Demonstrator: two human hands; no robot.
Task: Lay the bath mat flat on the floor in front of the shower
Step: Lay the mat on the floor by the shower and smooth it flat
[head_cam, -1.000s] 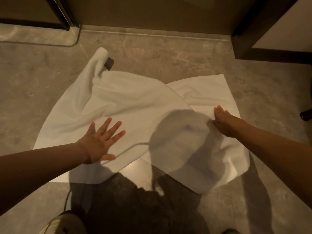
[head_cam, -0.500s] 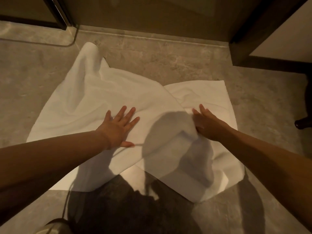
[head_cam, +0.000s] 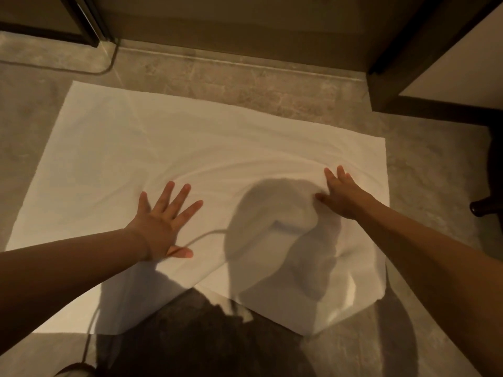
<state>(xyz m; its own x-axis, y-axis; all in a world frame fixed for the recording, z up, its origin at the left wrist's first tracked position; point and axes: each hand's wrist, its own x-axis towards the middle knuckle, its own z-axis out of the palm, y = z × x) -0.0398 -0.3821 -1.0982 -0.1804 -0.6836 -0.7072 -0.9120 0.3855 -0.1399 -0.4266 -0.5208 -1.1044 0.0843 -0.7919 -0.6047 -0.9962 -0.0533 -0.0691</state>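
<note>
The grey, mottled stone floor (head_cam: 424,164) runs up to a low raised sill (head_cam: 245,63) with a dark door frame (head_cam: 89,23) at its left end, presumably the shower entrance. The white rectangular terry bath mat (head_cam: 141,137) lies spread on the floor just before that sill, its long side roughly along it, so it already sits where the task wants it.

It is not yet flat. Its left half looks smooth, but soft creases fan across the middle, and the near right corner (head_cam: 321,317) lies skewed with a ridge in it. Both hands are on the cloth, probably to work those creases out.

The left hand (head_cam: 163,224) lies palm down on the middle of the mat. Its grip is fully spread, fingers splayed and straight, holding nothing and likely anchoring the cloth.

The right hand (head_cam: 345,197) rests on the right part, where the creases gather. Its visible fingers are straight and its thumb is stretched sideways, pressing the cloth, not closing round it, likely to push the slack outward.
</note>
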